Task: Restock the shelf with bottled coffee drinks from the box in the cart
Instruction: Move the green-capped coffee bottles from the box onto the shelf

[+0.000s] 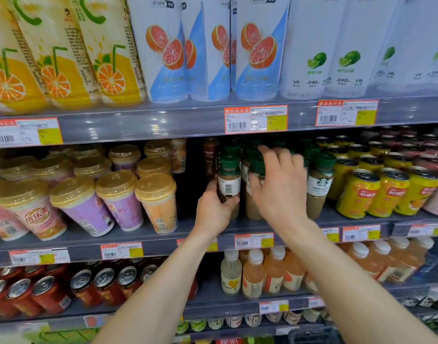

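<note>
Shelving stocked with drinks is viewed from the front, and two bare arms are stretched towards the middle shelf (151, 238). A coffee bottle (229, 184) with a green cap is stood upright at the front edge of this shelf, and its lower part is gripped by the left hand (214, 209), with the fingers and thumb curled around it. The right hand (280, 184) is raised just beside it, with the fingers spread wide and nothing held. A second coffee bottle (252, 209) is partly covered by this hand; whether it is touched cannot be told.

More green-capped bottles are lined up behind, and a labelled latte bottle (318, 187) is placed to the right at the front edge. A dark brown bottle (211, 157) is set further back on the left. Gold-lidded cups (156, 202) are ranged towards the left end of the shelf, and yellow cans (359, 194) towards the right end. Tall cartons (163, 50) are held on the shelf above, red cans (46, 294) and pale juice bottles (255, 274) on the one below.
</note>
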{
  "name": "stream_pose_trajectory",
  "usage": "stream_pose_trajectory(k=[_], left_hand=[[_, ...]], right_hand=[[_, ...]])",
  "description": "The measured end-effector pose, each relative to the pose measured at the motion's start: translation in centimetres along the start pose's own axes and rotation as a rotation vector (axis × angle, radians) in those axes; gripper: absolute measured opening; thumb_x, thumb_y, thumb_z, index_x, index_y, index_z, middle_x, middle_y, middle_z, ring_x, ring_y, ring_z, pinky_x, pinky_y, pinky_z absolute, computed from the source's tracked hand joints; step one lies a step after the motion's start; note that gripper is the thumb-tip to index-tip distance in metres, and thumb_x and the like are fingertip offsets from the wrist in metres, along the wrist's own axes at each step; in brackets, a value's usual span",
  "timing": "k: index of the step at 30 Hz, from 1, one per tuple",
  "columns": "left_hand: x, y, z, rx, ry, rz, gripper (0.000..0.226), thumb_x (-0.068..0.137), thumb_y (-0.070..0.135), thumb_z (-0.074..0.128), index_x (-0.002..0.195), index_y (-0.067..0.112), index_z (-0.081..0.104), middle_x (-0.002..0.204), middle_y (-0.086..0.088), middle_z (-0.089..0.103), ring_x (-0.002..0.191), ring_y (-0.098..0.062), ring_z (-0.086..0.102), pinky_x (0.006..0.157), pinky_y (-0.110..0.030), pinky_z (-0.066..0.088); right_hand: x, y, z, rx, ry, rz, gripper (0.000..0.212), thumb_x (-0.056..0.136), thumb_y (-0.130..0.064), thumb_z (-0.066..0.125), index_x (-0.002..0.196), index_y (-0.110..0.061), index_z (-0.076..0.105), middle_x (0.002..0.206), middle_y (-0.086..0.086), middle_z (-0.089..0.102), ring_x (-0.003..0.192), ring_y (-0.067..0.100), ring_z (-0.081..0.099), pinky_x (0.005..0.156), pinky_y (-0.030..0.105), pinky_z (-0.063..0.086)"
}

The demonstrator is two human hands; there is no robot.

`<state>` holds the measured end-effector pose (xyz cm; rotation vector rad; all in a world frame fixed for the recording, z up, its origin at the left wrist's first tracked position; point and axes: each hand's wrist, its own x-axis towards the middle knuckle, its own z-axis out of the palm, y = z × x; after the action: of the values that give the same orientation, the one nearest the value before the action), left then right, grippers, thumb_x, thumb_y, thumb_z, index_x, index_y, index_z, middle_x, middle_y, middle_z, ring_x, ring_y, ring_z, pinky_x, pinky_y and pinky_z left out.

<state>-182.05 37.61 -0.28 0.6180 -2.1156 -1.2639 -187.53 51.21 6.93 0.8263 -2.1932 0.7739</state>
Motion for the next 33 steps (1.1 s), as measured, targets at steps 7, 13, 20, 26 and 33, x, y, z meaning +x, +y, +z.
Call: stream_pose_trajectory(k=[7,13,20,26,33], left_hand=[[0.2,-0.2,0.8,0.091,-0.025,0.018,0.061,0.088,0.019,0.074,0.142,0.022,0.048,0.129,0.003,0.065,0.121,-0.017,0.058,0.091,-0.02,0.038],[0.4,0.0,1.8,0.105,-0.021,0.04,0.063,0.083,0.025,0.081,0.138,0.02,0.05,0.128,0.0,0.067,0.121,-0.021,0.06,0.092,-0.022,0.041],[0.3,0.2,2.8,0.146,0.058,0.038,0.068,0.072,0.038,0.088,0.127,0.014,0.054,0.123,-0.005,0.065,0.116,-0.025,0.06,0.094,-0.04,0.053],[0.3,0.1,3.3,0.235,0.158,0.026,0.076,0.066,0.047,0.089,0.124,0.012,0.054,0.123,-0.007,0.057,0.113,-0.028,0.059,0.089,-0.041,0.053],[0.5,-0.2,3.3,0.153,0.137,0.015,0.073,0.069,0.041,0.089,0.125,0.012,0.054,0.123,-0.006,0.06,0.115,-0.026,0.059,0.091,-0.041,0.053]], right_hand=[[5.3,2.2,0.1,-0.391,-0.361,-0.211,0.069,0.073,-0.059,0.074,0.131,-0.023,0.061,0.127,0.011,0.062,0.127,0.038,0.041,0.114,0.053,0.023],[5.8,3.6,0.0,-0.369,-0.425,-0.256,0.058,0.084,-0.055,0.065,0.133,-0.025,0.057,0.124,0.008,0.065,0.126,0.037,0.042,0.117,0.058,0.016],[5.9,5.0,-0.3,-0.268,-0.459,-0.263,0.05,0.09,-0.053,0.06,0.133,-0.028,0.055,0.127,0.004,0.066,0.131,0.036,0.04,0.118,0.062,0.014],[5.9,5.4,-0.2,-0.215,-0.479,-0.241,0.055,0.087,-0.05,0.066,0.137,-0.032,0.051,0.132,0.0,0.063,0.134,0.031,0.037,0.118,0.062,0.011],[6.0,5.3,-0.5,-0.213,-0.541,-0.207,0.064,0.086,-0.049,0.068,0.143,-0.032,0.045,0.141,-0.001,0.057,0.139,0.032,0.032,0.119,0.062,0.01]])
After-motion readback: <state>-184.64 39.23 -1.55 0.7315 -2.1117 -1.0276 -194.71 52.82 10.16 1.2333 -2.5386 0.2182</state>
